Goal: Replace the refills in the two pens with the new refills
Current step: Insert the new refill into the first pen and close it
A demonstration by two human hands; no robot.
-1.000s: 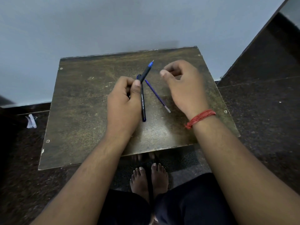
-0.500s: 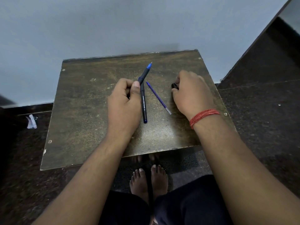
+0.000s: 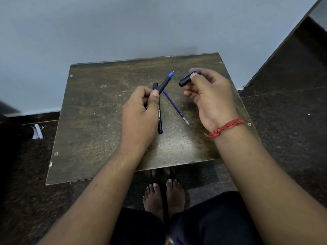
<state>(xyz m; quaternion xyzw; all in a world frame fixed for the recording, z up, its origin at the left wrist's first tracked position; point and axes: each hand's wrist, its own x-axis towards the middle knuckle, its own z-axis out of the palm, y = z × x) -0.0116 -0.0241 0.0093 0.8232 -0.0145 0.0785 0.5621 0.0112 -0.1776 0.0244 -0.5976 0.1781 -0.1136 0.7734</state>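
My left hand [image 3: 139, 110] grips an uncapped black pen [image 3: 165, 81] whose blue tip points up and to the right, above the table. A second black pen [image 3: 159, 114], capped, lies on the worn brown table [image 3: 99, 121] just right of that hand. A loose blue refill [image 3: 175, 106] lies slanted on the table between my hands. My right hand [image 3: 210, 99] is raised off the table and pinches a dark pen cap [image 3: 187, 79] with a blue clip between thumb and fingers, its open end facing the uncapped pen's tip.
The small table stands against a pale wall [image 3: 123, 29]. A dark speckled floor [image 3: 292, 129] surrounds it. A scrap of white paper [image 3: 37, 132] lies on the floor at the left. My bare feet [image 3: 163, 197] show below the table's front edge.
My right hand went down to the table at the right, picked up the pen cap, and has lifted it toward the pen's tip. The left hand has kept its hold.
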